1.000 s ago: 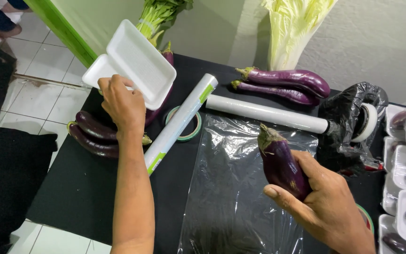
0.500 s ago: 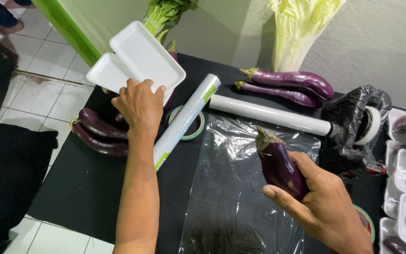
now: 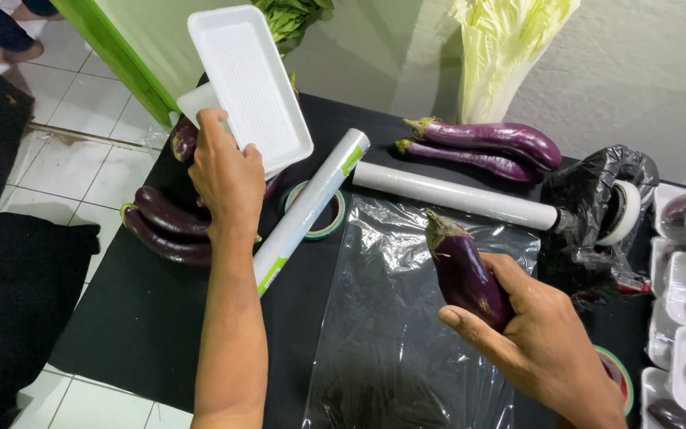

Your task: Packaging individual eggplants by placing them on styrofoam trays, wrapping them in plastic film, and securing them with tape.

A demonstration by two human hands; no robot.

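Over table, hands [image 3: 228, 179] lifting empty tray [image 3: 249, 86]

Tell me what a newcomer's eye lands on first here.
First the right hand, low on the right, gripping a purple eggplant above the clear plastic sheet. Next the left hand lifting a white foam tray at upper left, over more eggplants at the black table's left edge.
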